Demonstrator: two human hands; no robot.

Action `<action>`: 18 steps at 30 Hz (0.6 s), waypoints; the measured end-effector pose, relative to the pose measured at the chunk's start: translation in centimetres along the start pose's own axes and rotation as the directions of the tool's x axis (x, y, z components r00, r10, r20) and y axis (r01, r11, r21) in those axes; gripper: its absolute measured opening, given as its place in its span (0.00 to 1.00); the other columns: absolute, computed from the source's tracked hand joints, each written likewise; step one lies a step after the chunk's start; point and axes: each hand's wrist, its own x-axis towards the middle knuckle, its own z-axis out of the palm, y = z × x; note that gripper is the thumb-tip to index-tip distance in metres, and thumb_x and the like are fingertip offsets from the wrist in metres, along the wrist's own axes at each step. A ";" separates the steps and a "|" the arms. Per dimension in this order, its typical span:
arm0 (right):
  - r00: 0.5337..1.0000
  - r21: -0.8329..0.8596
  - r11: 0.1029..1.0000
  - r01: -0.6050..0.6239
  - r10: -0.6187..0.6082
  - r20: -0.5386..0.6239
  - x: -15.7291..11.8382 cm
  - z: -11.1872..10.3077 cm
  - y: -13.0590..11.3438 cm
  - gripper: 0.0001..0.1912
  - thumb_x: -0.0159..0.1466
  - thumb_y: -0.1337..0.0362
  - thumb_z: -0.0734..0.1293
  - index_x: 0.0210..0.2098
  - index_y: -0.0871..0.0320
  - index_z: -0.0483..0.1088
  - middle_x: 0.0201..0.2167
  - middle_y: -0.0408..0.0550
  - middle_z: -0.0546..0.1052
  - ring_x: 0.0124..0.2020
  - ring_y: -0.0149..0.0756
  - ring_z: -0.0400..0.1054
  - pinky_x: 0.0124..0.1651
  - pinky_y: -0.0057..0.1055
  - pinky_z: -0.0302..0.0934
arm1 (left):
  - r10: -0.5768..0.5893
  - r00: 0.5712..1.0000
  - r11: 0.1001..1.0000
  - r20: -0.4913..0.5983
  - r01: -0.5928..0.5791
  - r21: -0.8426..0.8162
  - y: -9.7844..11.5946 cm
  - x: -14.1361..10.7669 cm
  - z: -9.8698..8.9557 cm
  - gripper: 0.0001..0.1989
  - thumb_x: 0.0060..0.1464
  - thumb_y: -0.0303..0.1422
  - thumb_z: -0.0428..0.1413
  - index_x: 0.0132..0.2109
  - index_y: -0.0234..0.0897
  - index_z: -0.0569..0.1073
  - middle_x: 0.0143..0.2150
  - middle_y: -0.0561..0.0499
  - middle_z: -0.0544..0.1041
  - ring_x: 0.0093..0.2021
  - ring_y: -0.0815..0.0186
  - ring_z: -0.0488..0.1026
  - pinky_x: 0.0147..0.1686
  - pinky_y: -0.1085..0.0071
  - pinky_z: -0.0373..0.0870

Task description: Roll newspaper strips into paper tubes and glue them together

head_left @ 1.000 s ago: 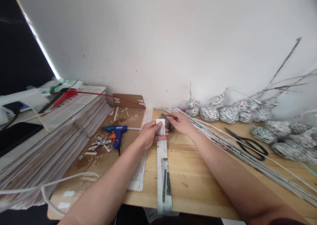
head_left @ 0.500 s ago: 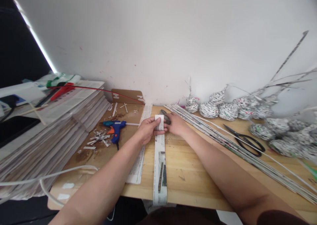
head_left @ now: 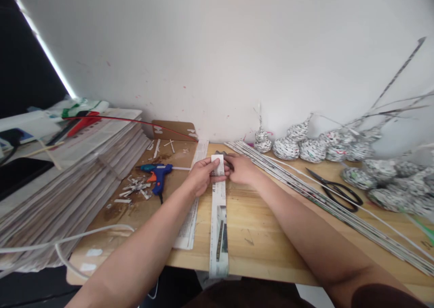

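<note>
A long newspaper strip runs from the middle of the table down over its front edge. My left hand pinches the strip near its far end, thumb on top and fingers beneath. Close beside it, my right hand is closed round a small dark grey object, partly hidden behind the strip's end and my fingers; its kind I cannot make out. To the left of my left hand lies a blue glue gun with a white glue stick in its back.
Paper scraps lie on the brown board. A tall stack of newspaper fills the left. Rolled paper sticks cross the right side, with black scissors beyond. Woven paper gourds line the wall.
The dark grey object has turned in my right hand and now shows more behind the strip's end. My left hand keeps its pinch on the strip.
</note>
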 end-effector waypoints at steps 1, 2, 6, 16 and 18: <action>0.999 0.007 0.999 -0.046 0.046 -0.017 0.0 -0.7 0.1 0.26 0.57 0.64 0.66 0.56 0.54 0.68 0.54 0.54 0.70 0.51 0.49 0.64 0.51 0.40 0.56 | 0.003 1.000 1.000 -0.010 -0.003 0.008 0.0 0.0 0.0 0.08 0.56 0.32 0.56 0.40 0.30 0.75 0.33 0.42 0.80 0.31 0.63 0.79 0.29 0.69 0.77; 0.994 0.021 0.996 -0.090 0.091 -0.065 0.0 -1.4 0.1 0.23 0.60 0.63 0.64 0.56 0.54 0.68 0.55 0.54 0.69 0.52 0.50 0.64 0.51 0.41 0.56 | 0.008 1.000 1.000 -0.019 -0.007 0.019 0.0 0.0 0.0 0.08 0.55 0.32 0.56 0.39 0.30 0.75 0.32 0.42 0.80 0.30 0.63 0.79 0.29 0.70 0.77; 0.995 0.314 0.947 -0.069 0.089 -0.052 0.1 -3.8 0.5 0.22 0.68 0.54 0.55 0.43 0.58 0.76 0.45 0.54 0.76 0.47 0.46 0.67 0.48 0.39 0.58 | 0.034 0.999 0.997 -0.007 -0.033 0.070 -0.1 -0.2 0.1 0.11 0.53 0.35 0.59 0.39 0.30 0.75 0.31 0.42 0.80 0.29 0.63 0.79 0.28 0.71 0.76; 0.913 0.863 0.429 -0.268 -0.171 0.369 -0.7 -4.1 0.4 0.28 0.65 0.43 0.53 0.36 0.58 0.72 0.35 0.52 0.76 0.35 0.36 0.69 0.32 0.29 0.60 | 0.059 0.998 0.994 0.030 -0.061 0.093 -0.1 -0.3 0.1 0.14 0.52 0.37 0.59 0.41 0.30 0.76 0.31 0.43 0.80 0.29 0.65 0.78 0.27 0.72 0.76; 0.905 0.867 0.403 -0.293 -0.176 0.388 -0.7 -4.2 0.4 0.30 0.65 0.41 0.52 0.35 0.59 0.73 0.33 0.52 0.76 0.33 0.35 0.68 0.31 0.28 0.60 | 0.048 0.998 0.994 0.035 -0.051 0.092 0.0 -0.4 0.1 0.14 0.52 0.37 0.59 0.41 0.30 0.76 0.31 0.43 0.80 0.28 0.65 0.78 0.27 0.71 0.76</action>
